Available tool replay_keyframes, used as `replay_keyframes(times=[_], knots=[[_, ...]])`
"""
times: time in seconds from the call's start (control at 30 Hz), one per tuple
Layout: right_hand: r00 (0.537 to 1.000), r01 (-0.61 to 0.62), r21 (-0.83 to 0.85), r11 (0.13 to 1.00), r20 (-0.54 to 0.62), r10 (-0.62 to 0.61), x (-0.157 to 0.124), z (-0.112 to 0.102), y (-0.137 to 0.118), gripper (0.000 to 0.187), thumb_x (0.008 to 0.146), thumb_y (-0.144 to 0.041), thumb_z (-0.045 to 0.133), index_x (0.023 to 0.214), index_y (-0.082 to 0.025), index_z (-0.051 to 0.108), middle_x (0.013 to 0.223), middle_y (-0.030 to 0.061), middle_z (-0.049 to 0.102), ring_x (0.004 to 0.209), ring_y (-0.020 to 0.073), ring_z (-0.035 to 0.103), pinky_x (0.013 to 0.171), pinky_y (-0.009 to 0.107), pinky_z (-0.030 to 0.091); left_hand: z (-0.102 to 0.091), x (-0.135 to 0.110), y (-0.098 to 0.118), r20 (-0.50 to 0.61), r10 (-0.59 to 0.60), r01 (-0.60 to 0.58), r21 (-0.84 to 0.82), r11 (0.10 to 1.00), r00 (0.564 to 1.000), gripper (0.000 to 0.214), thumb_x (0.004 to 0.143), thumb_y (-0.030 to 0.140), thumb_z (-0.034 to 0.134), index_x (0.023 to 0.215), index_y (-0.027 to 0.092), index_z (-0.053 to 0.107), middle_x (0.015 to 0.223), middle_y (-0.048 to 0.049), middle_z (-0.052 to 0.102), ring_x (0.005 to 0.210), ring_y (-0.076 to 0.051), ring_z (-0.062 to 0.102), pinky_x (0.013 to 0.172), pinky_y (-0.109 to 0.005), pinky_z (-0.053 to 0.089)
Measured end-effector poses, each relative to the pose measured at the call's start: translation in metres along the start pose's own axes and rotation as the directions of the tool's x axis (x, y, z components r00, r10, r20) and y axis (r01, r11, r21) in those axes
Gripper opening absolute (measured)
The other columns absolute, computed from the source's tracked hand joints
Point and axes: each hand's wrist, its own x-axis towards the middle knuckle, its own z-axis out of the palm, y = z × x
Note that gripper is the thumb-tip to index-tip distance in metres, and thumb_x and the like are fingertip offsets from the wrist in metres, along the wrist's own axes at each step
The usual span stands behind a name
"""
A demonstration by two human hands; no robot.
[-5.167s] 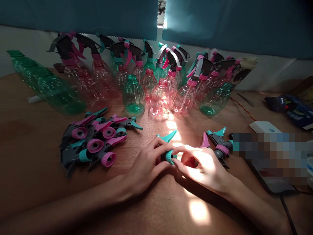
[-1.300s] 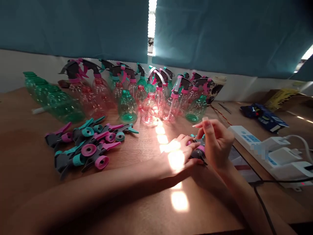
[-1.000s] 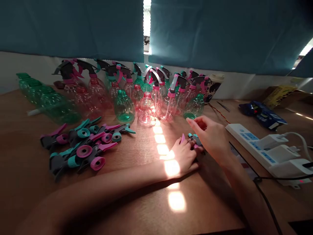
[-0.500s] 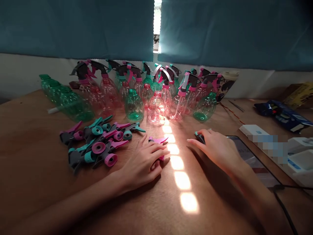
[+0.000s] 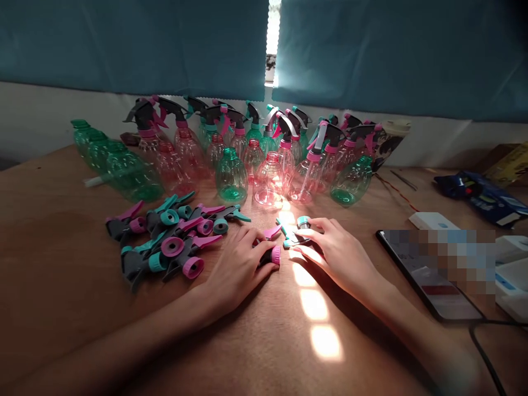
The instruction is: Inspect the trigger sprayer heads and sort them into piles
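1. Holding a pink spray top (image 5: 269, 255) low on the wooden counter (image 5: 53, 275), the left hand (image 5: 235, 269) curls its fingers shut around it.
2. The right hand (image 5: 340, 247) pinches a teal spray top (image 5: 293, 236) between its fingers, just beside the pink one.
3. Both tops sit in front of the spray bottles (image 5: 269, 179), and a pile of loose spray tops (image 5: 169, 242) lies near the left hand.
4. Keeping both tops low and gripping them firmly works well, so neither one slips or rolls away.
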Motion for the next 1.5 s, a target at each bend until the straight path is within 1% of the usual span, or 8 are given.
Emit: replay_keyframes(times=[0.3,0.4,0.47,0.6,0.77,1.0,1.33,1.5], knots=[[0.978,-0.141,0.066,0.988,-0.143,0.15,-0.001,-0.004,0.009,0.014,0.089,-0.026,0.059,0.087,-0.017,0.07,0.1,0.0109,0.067,0.095,0.0271,0.062,0.081,0.042,0.052,-0.004,-0.001,-0.003,-0.117,-0.075,0.052,-0.19,0.98,0.99,0.019,0.088,0.02,0.06,0.107,0.018,0.059,0.105,-0.0061,0.059,0.103,-0.024,0.049,0.089,-0.039,0.046],[0.984,-0.026,0.226,0.974,-0.165,0.065,-0.004,-0.002,-0.004,0.017,0.091,-0.027,0.055,0.098,-0.017,0.067,0.096,0.0115,0.067,0.09,0.0255,0.063,0.078,0.041,0.053,-0.006,-0.001,-0.001,-0.136,-0.093,0.057,-0.245,0.968,0.986,0.018,0.086,0.015,0.059,0.104,0.019,0.058,0.096,-0.0037,0.06,0.096,-0.022,0.052,0.082,-0.035,0.047],[0.986,0.071,0.41,0.909,-0.168,-0.001,-0.009,0.002,-0.017,0.019,0.092,-0.027,0.053,0.103,-0.018,0.065,0.096,0.0112,0.068,0.085,0.0227,0.064,0.072,0.036,0.056,-0.007,-0.001,0.001,-0.132,-0.119,0.079,-0.272,0.959,0.984,0.019,0.085,0.013,0.06,0.102,0.02,0.059,0.094,-0.0024,0.06,0.092,-0.021,0.054,0.08,-0.033,0.047],[0.999,-0.04,0.68,0.732,0.017,0.039,-0.016,0.009,-0.038,0.029,0.091,-0.033,0.055,0.117,-0.021,0.057,0.086,0.0042,0.065,0.065,0.0145,0.062,0.057,0.027,0.055,-0.007,-0.003,0.006,-0.102,-0.171,0.131,-0.312,0.941,0.98,0.022,0.082,0.011,0.062,0.102,0.02,0.059,0.094,-0.0013,0.059,0.089,-0.019,0.056,0.079,-0.03,0.047],[0.985,-0.145,0.604,0.784,0.162,0.058,-0.016,0.008,-0.041,0.035,0.09,-0.041,0.056,0.119,-0.02,0.057,0.059,-0.005,0.055,0.05,0.0125,0.055,0.052,0.025,0.046,-0.003,-0.006,0.01,-0.091,-0.175,0.132,-0.358,0.924,0.98,0.019,0.082,0.012,0.063,0.098,0.02,0.057,0.092,0.0002,0.06,0.086,-0.017,0.057,0.078,-0.029,0.046],[0.993,-0.117,0.481,0.869,0.053,0.105,-0.025,0.009,-0.049,0.042,0.091,-0.043,0.054,0.126,-0.02,0.057,0.058,-0.0034,0.055,0.046,0.0126,0.051,0.049,0.026,0.042,-0.001,-0.006,0.012,-0.069,-0.194,0.15,-0.411,0.899,0.979,0.026,0.083,0.013,0.063,0.108,0.019,0.06,0.099,-0.0036,0.061,0.089,-0.019,0.057,0.08,-0.031,0.047],[0.958,-0.286,0.74,0.609,0.243,0.155,-0.023,0.016,-0.047,0.045,0.086,-0.042,0.06,0.126,-0.023,0.055,0.05,-0.008,0.045,0.042,0.0124,0.045,0.043,0.025,0.037,0.0,-0.007,0.012,-0.063,-0.193,0.141,-0.473,0.87,0.979,0.026,0.084,0.013,0.06,0.11,0.02,0.062,0.104,-0.0049,0.063,0.091,-0.019,0.059,0.082,-0.032,0.049],[0.957,-0.289,0.733,0.615,0.242,0.162,-0.02,0.016,-0.043,0.032,0.086,-0.042,0.061,0.113,-0.026,0.059,0.051,-0.0086,0.044,0.044,0.0117,0.043,0.045,0.024,0.036,0.0,-0.005,0.01,0.006,-0.141,0.126,-0.494,0.86,0.99,0.028,0.083,0.009,0.059,0.109,0.019,0.062,0.103,-0.004,0.064,0.089,-0.018,0.06,0.08,-0.03,0.049]])
